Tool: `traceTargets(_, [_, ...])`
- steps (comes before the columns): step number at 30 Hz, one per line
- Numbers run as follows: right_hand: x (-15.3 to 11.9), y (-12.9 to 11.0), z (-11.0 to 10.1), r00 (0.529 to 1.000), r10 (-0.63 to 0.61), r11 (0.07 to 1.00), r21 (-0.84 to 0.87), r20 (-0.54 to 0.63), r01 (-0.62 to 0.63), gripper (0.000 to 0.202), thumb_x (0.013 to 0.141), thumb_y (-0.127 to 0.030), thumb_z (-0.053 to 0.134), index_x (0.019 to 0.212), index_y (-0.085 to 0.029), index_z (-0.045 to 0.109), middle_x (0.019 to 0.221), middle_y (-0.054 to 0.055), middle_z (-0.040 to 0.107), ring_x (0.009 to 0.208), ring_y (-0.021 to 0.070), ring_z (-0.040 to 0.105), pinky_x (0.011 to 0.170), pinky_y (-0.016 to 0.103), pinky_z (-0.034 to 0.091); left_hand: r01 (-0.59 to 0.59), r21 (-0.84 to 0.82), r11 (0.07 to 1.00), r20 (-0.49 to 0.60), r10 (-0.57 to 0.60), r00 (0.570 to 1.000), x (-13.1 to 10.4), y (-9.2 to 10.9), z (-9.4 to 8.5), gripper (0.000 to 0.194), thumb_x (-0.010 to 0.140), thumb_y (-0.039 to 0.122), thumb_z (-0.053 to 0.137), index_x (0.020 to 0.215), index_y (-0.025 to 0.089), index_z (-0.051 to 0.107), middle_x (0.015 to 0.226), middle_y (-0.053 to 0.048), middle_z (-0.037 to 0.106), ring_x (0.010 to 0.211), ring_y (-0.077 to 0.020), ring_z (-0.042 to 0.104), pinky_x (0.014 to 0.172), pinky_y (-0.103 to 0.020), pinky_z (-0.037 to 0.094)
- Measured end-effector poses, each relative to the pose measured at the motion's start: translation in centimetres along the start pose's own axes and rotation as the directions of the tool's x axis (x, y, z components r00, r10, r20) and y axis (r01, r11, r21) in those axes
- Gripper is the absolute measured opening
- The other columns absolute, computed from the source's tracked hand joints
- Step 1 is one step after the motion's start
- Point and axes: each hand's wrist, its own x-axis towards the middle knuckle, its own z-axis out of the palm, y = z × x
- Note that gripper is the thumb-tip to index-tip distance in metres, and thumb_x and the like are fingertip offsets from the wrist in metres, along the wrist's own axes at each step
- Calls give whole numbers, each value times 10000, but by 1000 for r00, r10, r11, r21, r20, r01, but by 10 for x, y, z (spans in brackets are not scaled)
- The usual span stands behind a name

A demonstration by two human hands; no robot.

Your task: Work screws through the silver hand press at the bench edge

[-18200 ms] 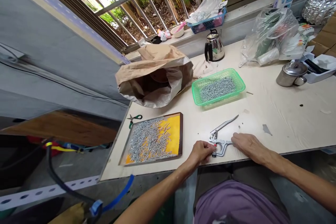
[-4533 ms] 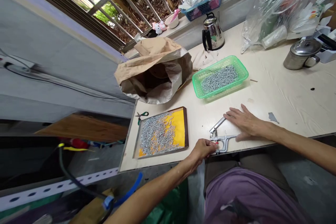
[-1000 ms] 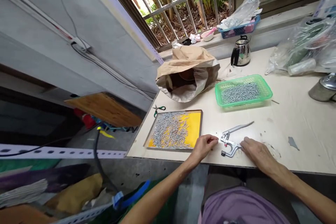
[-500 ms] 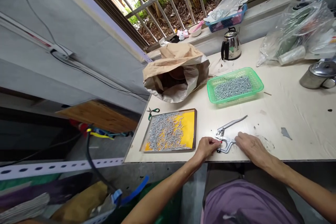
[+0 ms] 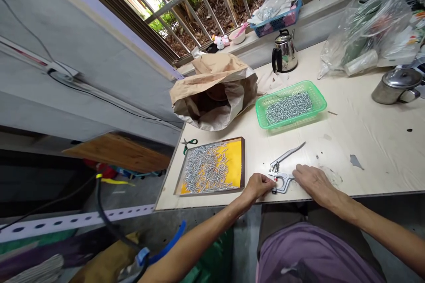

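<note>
A silver hand press tool (image 5: 282,180) lies on the table near the front edge, its long handle pointing up and to the right. My left hand (image 5: 259,186) is closed in a pinch at the tool's left side, beside its red tip; what the fingertips hold is too small to make out. Against the tool's right end rests my right hand (image 5: 312,182), with its fingers bent and pressed together. To the left, a tray with a yellow bottom (image 5: 236,163) holds many small metal pins (image 5: 206,166). More such pins fill part of a green basket (image 5: 317,108).
Green-handled scissors (image 5: 190,142) lie behind the tray. A brown paper bag (image 5: 212,75) stands open further back. A kettle (image 5: 287,55), a metal cup (image 5: 392,87) and plastic bags (image 5: 365,35) stand toward the back and right.
The whole view has shifted slightly, moving the table's things left in the picture. My left fingers have drawn back a little from the tool's red tip.
</note>
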Motion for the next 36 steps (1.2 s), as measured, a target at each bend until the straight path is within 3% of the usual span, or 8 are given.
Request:
traceTargets(2, [1,7,-1,1000,-20,999,25,-17,20,207,836,-222,585,1039,-184,604,1075,107,612,960,234,557,739,334,422,-10,4,1000,6,10,1000,-1,-1,0,395,678,465,604,459,166,469,389,49,411,393,-68,343,445,-222,236])
traceTargets(5, [6,23,-2,998,-38,999,28,-57,40,725,693,-427,740,1306,-146,472,1393,205,432,1251,352,402,944,470,386,-32,18,999,27,31,999,-2,-3,0,409,673,490,585,455,177,436,369,53,391,381,-64,319,443,-228,214])
traceTargets(9, [15,44,-3,997,-77,997,22,17,76,997,590,-534,767,1402,-115,367,1476,239,316,1367,403,229,1062,573,235,-59,24,998,38,58,998,-2,-4,1,402,659,506,545,455,188,407,369,57,362,385,-65,307,446,-233,199])
traceTargets(26, [20,39,-21,995,-101,995,-5,14,101,859,573,-452,792,1276,-66,485,1160,179,581,1079,327,499,1035,503,296,-18,118,993,20,15,1000,-6,-2,2,427,729,496,544,477,174,417,396,64,345,420,-70,323,474,-235,213])
traceTargets(29, [19,37,-23,996,-91,996,6,19,91,778,574,-411,808,1208,-59,526,1091,164,590,1007,303,506,944,452,380,-73,258,963,-100,102,990,-12,-3,6,371,807,407,531,540,151,509,499,30,456,507,-103,441,526,-233,318])
traceTargets(32, [17,35,-25,996,-86,996,22,29,85,603,595,-361,807,1091,-103,579,1036,136,589,950,278,505,821,402,429,-292,498,817,-254,460,851,-15,1,17,174,845,307,549,789,160,624,800,-42,604,788,-184,560,719,-301,445])
traceTargets(34, [15,33,-24,996,-87,996,29,29,86,520,624,-326,795,1055,-123,586,1020,119,585,934,266,505,793,391,429,-425,624,655,-196,658,727,-10,10,27,202,817,295,621,986,186,606,1016,-76,608,951,-229,546,831,-373,464])
traceTargets(36, [13,31,-22,996,-86,996,37,20,85,476,669,-297,769,1073,-132,578,1013,109,582,926,256,508,780,384,429,-493,690,529,-92,741,665,1,22,36,437,756,289,709,1142,179,536,1164,-105,565,1050,-262,516,900,-420,458])
